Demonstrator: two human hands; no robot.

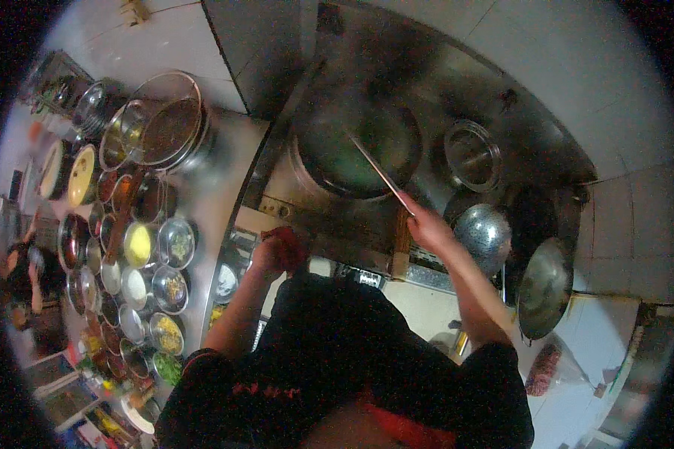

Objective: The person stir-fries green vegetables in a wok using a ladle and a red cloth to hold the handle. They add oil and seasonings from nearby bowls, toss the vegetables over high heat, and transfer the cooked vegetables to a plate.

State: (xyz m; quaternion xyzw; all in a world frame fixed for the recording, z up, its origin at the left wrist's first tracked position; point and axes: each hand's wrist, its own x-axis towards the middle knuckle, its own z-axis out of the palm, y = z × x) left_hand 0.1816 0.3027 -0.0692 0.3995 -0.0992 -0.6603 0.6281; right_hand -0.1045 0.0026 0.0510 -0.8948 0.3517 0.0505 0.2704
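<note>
My right hand (427, 224) grips the handle of a long metal cooking utensil (376, 165). The utensil slants down into a large dark wok (365, 193) on the stove. Steam and blur hide the utensil's head, and the wok's greenish contents cannot be made out. Closed around a dark red cloth (287, 244), my left hand (267, 258) is near the stove's front edge, left of the wok and apart from it. A round steel vessel (473, 156) is set into the stove to the wok's right. Below that vessel is a perforated steel strainer (483, 236).
A steel counter (219, 151) on the left carries several ingredient bowls, including one of yellow powder (139, 244), and a large round sieve (171, 132). At the right, another wok (545, 289) leans beside a clear bag of reddish food (545, 367). Another person (36, 275) is at far left.
</note>
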